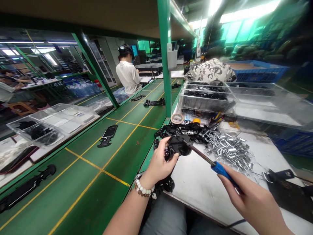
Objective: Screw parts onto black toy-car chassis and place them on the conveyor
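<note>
My left hand [160,163] is closed around a black plastic toy-car chassis [179,145], held above the front of the white worktable. In my right hand [251,195] is a screwdriver [223,173] with a blue handle, gripped in a closed hold. Its long dark shaft points up and left, and the tip meets or nearly meets the chassis; contact is hard to tell. Several more black plastic parts [193,129] lie heaped just behind the chassis. Right of them spreads a pile of small bent metal pieces [231,150]. Below my left wrist sits another black part [167,184].
A green conveyor belt [122,169] with yellow lines runs along the left, carrying several black chassis [107,135]. Clear plastic bins [207,101] stand behind the piles, near a tape roll [176,118]. A green post [165,81] rises by the belt. Co-workers [128,75] are farther back.
</note>
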